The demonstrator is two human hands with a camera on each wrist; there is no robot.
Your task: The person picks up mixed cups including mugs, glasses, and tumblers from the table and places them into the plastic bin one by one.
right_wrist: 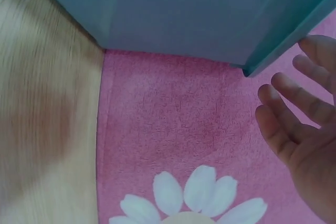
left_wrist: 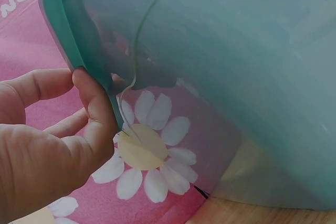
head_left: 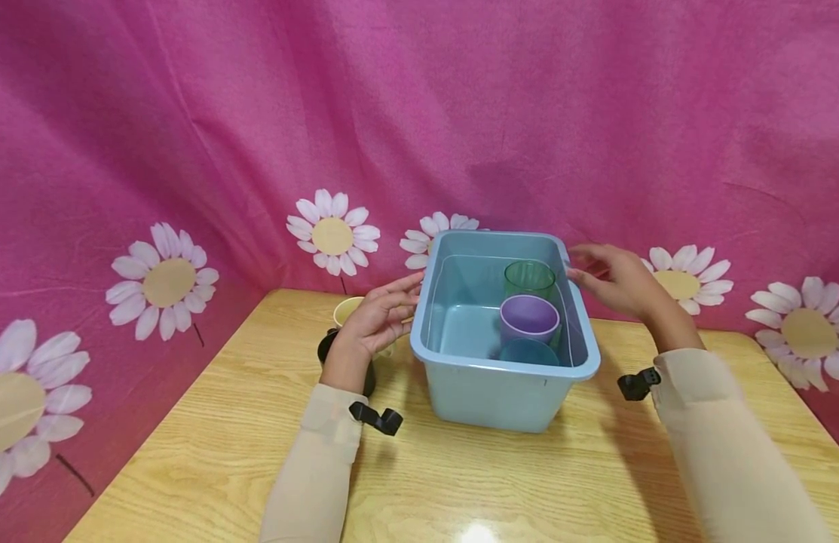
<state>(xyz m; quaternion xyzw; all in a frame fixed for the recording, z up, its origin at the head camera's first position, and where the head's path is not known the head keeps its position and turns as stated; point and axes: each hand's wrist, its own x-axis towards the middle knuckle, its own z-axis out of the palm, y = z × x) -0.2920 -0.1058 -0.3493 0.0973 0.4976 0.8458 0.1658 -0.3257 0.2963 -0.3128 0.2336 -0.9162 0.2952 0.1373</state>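
Note:
A light blue plastic tub (head_left: pixel 494 396) stands on the wooden table. Along its right side inside are a clear green cup (head_left: pixel 530 277), a purple cup (head_left: pixel 529 315) and a teal cup (head_left: pixel 529 352). My left hand (head_left: pixel 378 320) is at the tub's left rim; in the left wrist view its fingertips touch the rim (left_wrist: pixel 68 30) from outside, not curled round it. On the other side my right hand (head_left: pixel 616 280) has its fingers loosely spread, with fingertips right by the rim (right_wrist: pixel 283 51) in the right wrist view.
Partly hidden behind my left hand are a yellow cup (head_left: pixel 347 308) and a black cup (head_left: pixel 327 343). A pink curtain (head_left: pixel 561 113) printed with white daisies hangs behind and beside the table (head_left: pixel 256 445).

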